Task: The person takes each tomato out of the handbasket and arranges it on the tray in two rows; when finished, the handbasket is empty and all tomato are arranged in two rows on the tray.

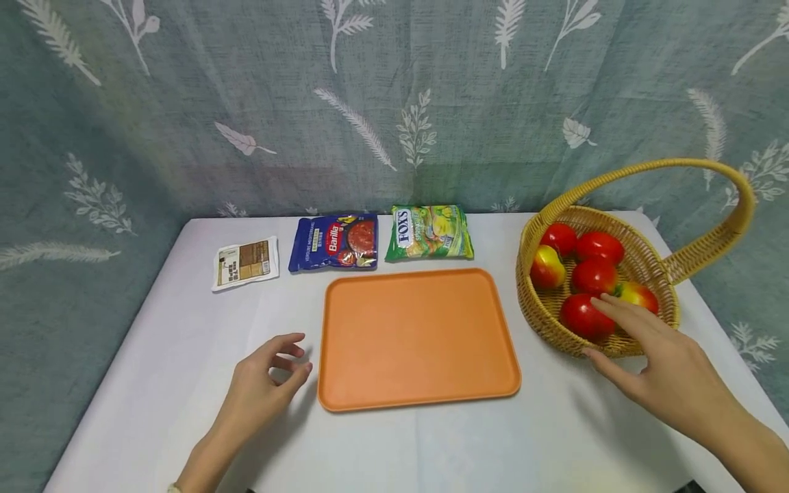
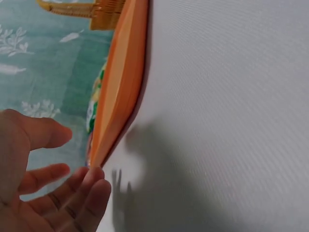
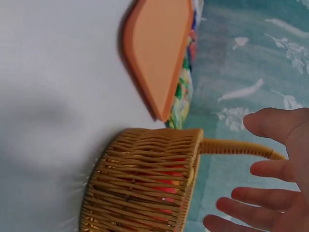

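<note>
My left hand (image 1: 265, 383) hovers beside the left edge of an orange tray (image 1: 419, 335), fingers loosely bent, with nothing in it. On the right, my right hand (image 1: 666, 363) is over the near rim of a wicker basket (image 1: 548, 329) with a tall arched handle, fingers spread and holding nothing. Inside the basket lie several red fruits (image 1: 594, 275) and yellow-red ones (image 1: 547, 267). In the head view the right fingertips overlap the nearest red fruit (image 1: 585, 317). The right wrist view shows the basket's woven side (image 3: 140, 183) below the hand.
Behind the tray lie a blue Barilla pouch (image 1: 335, 242) and a green Fox's candy bag (image 1: 430, 233). A small white-and-brown packet (image 1: 245, 263) is at the back left. A patterned grey-green curtain (image 1: 394, 103) hangs behind the white table (image 1: 185, 329).
</note>
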The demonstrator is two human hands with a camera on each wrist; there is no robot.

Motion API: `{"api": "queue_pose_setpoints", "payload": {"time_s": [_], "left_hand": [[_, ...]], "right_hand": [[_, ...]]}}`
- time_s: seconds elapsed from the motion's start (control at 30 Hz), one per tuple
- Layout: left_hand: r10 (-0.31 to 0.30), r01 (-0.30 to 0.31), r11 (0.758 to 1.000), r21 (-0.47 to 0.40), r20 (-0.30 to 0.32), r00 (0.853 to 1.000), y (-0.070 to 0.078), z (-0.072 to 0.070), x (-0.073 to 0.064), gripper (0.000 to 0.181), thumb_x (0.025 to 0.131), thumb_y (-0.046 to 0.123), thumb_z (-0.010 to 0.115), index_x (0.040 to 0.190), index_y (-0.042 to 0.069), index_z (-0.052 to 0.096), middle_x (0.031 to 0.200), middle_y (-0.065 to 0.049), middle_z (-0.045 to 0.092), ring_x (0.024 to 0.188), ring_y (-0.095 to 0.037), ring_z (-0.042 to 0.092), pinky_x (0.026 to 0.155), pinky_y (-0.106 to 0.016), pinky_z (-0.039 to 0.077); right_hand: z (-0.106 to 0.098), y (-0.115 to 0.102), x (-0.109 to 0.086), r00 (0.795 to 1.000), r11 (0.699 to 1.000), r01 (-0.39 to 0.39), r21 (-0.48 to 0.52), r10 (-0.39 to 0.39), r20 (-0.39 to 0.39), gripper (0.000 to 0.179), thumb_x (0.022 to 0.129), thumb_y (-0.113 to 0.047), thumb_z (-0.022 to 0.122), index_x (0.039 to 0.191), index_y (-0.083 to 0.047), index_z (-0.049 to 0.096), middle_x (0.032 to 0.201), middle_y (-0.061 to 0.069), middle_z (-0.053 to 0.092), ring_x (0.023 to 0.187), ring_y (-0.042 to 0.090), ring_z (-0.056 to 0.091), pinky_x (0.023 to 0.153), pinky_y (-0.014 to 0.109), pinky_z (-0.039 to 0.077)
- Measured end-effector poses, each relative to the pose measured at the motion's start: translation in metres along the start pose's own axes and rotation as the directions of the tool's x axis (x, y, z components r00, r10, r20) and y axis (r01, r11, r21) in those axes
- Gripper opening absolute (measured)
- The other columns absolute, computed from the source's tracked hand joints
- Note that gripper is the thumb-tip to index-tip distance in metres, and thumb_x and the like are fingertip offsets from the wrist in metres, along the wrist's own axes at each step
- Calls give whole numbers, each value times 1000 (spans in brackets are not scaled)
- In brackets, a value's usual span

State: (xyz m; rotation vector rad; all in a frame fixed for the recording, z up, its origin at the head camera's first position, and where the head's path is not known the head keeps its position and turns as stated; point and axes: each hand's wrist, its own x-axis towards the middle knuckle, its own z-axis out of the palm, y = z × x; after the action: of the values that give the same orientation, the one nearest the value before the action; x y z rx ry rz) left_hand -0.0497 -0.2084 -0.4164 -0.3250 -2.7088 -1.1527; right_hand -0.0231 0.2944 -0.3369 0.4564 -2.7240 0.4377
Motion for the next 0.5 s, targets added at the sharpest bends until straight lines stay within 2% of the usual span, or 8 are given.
{"api": "queue_pose_setpoints", "payload": {"time_s": [0.23, 0.5], "left_hand": [[-48, 49, 998, -33, 13, 999, 2, 4, 4, 42, 82, 3, 78, 121, 8, 67, 96, -1, 70, 74, -10, 67, 53, -26, 50], [-126, 131, 985, -111, 45, 991, 3, 7, 0, 40, 83, 1, 76, 121, 8, 67, 94, -1, 70, 71, -9, 66, 46, -27, 50]], "right_hand": [[-8, 12, 7, 999, 999, -53, 9, 53, 1, 73, 65, -13, 91, 131, -3, 61, 127, 23, 61, 108, 45, 59, 76, 63, 48], [-15, 30, 20, 997, 997, -64, -43, 66, 43, 69, 69, -18, 89, 128, 3, 60, 125, 29, 59, 105, 52, 57, 74, 68, 47]]}}
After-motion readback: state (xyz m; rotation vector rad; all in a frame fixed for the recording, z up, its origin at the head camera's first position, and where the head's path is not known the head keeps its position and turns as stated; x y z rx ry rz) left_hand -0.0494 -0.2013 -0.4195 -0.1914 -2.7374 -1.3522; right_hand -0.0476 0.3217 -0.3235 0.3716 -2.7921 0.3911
